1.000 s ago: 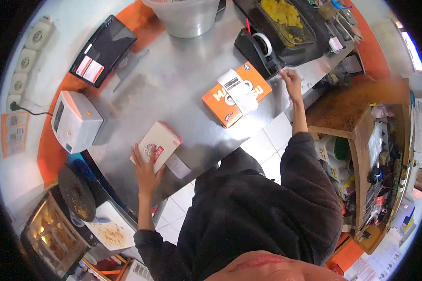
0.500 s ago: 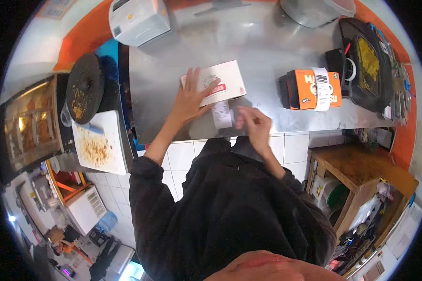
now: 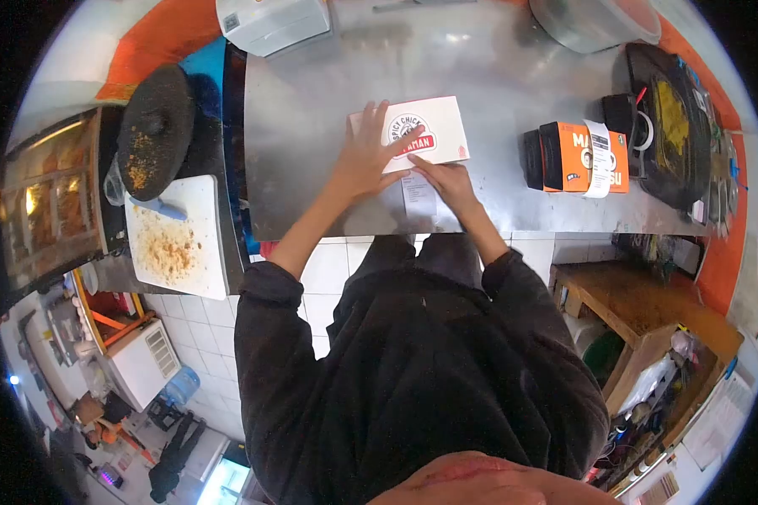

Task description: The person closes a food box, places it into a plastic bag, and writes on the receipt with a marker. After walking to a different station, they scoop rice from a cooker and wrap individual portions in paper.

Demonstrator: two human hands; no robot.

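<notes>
On the metal table lies a white cardboard food box (image 3: 448,126) with a red and black printed label, slightly tilted in view. My left hand (image 3: 364,156) is spread flat over its left part, fingers apart. A printed paper receipt (image 3: 419,200) hangs from the front edge of the box toward me. At that edge my right hand (image 3: 448,183) has its fingers drawn together, the thumb touching the box where the receipt meets it. Part of the receipt's upper end is hidden by the fingers.
An orange box (image 3: 568,158) with a receipt strip stands to the right, beside a black bag (image 3: 669,126). A white printer (image 3: 274,23) and a metal pot (image 3: 594,23) are at the back. Left are a crumb-covered cutting board (image 3: 177,244) and a dark round stone slab (image 3: 156,126).
My right hand has moved up and left from beside the receipt to the box's front edge. The left hand stays spread on the box. The whole view has shifted slightly.
</notes>
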